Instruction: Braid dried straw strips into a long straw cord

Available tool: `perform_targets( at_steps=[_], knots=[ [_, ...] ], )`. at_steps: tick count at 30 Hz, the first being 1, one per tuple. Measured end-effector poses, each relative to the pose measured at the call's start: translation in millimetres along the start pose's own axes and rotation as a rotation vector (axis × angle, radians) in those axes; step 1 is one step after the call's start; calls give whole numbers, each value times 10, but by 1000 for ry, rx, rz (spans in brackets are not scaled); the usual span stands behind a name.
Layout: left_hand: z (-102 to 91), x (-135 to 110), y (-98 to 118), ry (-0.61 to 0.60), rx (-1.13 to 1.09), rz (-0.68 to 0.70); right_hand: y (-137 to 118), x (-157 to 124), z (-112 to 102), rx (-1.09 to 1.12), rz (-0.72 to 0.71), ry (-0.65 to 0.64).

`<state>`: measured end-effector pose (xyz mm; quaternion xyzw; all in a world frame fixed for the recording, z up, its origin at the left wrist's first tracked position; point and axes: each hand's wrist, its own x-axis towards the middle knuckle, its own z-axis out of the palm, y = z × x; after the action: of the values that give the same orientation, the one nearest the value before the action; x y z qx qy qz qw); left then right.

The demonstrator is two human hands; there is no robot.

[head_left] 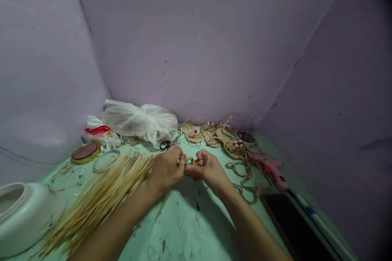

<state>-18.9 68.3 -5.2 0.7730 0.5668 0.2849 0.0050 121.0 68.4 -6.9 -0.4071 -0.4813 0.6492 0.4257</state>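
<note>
Both hands meet over the middle of the table, closed on a short piece of braided straw cord [189,162]. My left hand [168,166] grips one side of it, knuckles up. From the other side, my right hand [208,170] pinches the cord between thumb and fingers. Much of the cord is hidden by the fingers. Beside my left forearm lies a bundle of pale dry straw strips [104,195]. A longer heap of twisted cord [248,179] lies loosely coiled right of my right hand.
Along the back wall lie small woven straw slippers [210,135] with red beads, dark-handled scissors [165,144] and a white plastic bag [143,122]. A pink glue gun [272,167] and a dark phone-like slab [297,224] sit right. Left are a round lid [85,152], a ring [106,161] and a white pot [33,216].
</note>
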Motion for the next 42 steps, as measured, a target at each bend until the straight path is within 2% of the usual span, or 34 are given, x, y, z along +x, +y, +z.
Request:
perform_targets(
  at_steps=[3, 6, 11, 14, 17, 20, 23, 27, 31, 37, 42],
  knots=[
    [66, -10, -43, 107, -94, 20, 24, 14, 29, -21, -56, 72],
    [104, -21, -57, 206, -91, 5, 38, 28, 41, -86, -90, 96],
    [126, -39, -29, 274, -73, -46, 34, 36, 41, -235, -159, 140],
    [134, -50, -11, 336, -86, -30, 3, 21, 29, -277, -209, 93],
    [140, -64, 21, 359, -99, -5, -40, -16, -2, -223, -115, -38],
    [123, -70, 73, 285, -118, -10, -76, -51, -41, -122, -14, -164],
    [72, -53, 115, 129, -158, -71, -86, -44, -81, -120, 19, -169],
    [33, -26, 146, -89, -123, -174, -4, 61, -159, -313, -16, 19],
    [141, -14, 237, -231, 15, -207, 185, 210, -293, -554, -148, 231],
    [486, 178, 294, -285, 31, -340, 314, 469, -573, -647, -122, 351],
    [696, 440, 229, -271, 42, -370, 238, 757, -672, -901, -198, 488]
  ],
)
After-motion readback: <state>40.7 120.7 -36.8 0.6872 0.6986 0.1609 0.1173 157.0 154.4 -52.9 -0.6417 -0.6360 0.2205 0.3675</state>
